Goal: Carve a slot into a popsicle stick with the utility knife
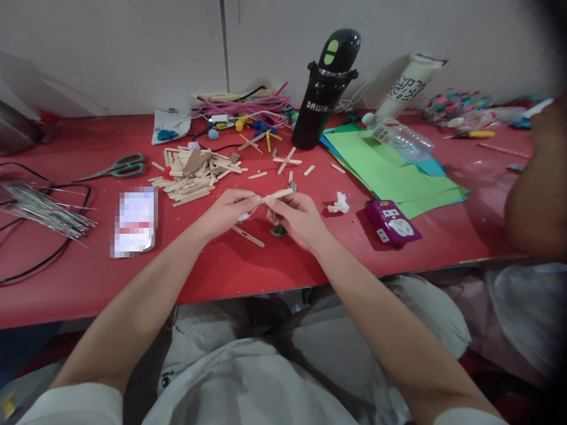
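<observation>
Over the front middle of the red table, my right hand (295,217) pinches a wooden craft stick (282,193) between thumb and fingers. My left hand (231,211) is closed at the stick's left end, thumb against fingertips, and the two hands nearly touch. A small white piece (244,217) shows just under the left fingers; its kind is unclear. Below the hands lies another craft stick (248,236) with a slot or mark along it. Something green (279,230) sits partly hidden beneath my right hand. Beyond them rests a crossed pair of sticks (287,160).
A pile of craft sticks (190,177), scissors (121,167) and a phone (135,221) lie leftward. Behind stands a black bottle (316,106). Rightward are green paper sheets (376,159), a purple device (392,224), crumpled tissue (339,203) and another person's arm (538,189).
</observation>
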`<state>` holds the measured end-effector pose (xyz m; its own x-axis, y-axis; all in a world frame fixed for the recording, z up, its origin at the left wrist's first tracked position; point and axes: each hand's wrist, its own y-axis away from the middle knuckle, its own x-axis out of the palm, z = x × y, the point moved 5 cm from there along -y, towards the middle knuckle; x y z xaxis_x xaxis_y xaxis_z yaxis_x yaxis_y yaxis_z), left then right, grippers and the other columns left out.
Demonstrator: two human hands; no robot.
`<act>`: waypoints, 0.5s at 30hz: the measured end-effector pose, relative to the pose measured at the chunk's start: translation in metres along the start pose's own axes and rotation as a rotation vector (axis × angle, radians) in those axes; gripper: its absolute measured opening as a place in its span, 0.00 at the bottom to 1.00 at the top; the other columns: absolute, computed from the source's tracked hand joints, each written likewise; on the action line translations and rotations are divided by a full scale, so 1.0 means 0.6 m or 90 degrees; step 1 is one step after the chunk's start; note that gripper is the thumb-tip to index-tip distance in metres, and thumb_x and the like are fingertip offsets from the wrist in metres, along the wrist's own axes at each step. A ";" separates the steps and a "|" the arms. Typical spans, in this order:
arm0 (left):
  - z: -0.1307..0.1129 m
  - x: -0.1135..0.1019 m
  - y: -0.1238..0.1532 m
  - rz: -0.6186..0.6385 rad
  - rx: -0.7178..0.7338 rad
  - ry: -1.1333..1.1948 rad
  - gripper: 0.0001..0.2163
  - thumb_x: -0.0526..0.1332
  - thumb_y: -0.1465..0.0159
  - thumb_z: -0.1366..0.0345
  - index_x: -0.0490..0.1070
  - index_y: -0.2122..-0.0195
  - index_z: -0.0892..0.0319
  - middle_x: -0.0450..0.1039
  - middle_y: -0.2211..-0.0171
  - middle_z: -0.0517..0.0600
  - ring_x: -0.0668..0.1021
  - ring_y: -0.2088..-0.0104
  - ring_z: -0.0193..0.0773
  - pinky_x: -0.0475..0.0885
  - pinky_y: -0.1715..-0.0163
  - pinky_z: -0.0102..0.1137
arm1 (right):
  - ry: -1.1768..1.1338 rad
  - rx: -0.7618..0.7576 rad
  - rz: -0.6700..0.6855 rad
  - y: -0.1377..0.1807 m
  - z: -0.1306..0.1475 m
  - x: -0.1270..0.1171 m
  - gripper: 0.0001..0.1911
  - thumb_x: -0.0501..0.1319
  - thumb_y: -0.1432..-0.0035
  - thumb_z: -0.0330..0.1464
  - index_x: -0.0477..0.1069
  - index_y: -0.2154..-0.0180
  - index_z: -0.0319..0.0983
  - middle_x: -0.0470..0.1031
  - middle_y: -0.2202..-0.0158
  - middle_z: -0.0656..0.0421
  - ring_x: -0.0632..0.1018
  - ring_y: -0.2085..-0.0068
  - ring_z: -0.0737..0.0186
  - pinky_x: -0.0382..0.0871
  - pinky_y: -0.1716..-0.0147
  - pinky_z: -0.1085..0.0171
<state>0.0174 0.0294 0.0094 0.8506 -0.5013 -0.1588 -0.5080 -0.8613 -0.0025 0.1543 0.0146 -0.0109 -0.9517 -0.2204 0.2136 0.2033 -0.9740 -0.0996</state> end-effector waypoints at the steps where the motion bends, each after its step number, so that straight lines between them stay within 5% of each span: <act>1: -0.007 -0.003 0.001 0.002 0.016 -0.045 0.16 0.59 0.39 0.58 0.61 0.80 0.60 0.54 0.82 0.42 0.57 0.80 0.27 0.52 0.79 0.27 | 0.000 0.006 0.015 0.001 0.003 0.000 0.13 0.67 0.48 0.40 0.73 0.75 0.39 0.71 0.79 0.62 0.69 0.77 0.69 0.62 0.76 0.66; 15: -0.014 -0.004 0.009 -0.005 0.056 -0.164 0.19 0.56 0.37 0.54 0.59 0.81 0.60 0.53 0.82 0.41 0.58 0.79 0.27 0.53 0.78 0.27 | 0.236 0.035 0.119 0.015 0.028 0.006 0.18 0.64 0.45 0.47 0.74 0.69 0.37 0.74 0.74 0.59 0.67 0.76 0.69 0.61 0.76 0.66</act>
<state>0.0136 0.0253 0.0179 0.7977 -0.4469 -0.4050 -0.5206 -0.8492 -0.0884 0.1564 0.0042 0.0056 -0.9136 -0.3698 -0.1692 0.3827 -0.9225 -0.0497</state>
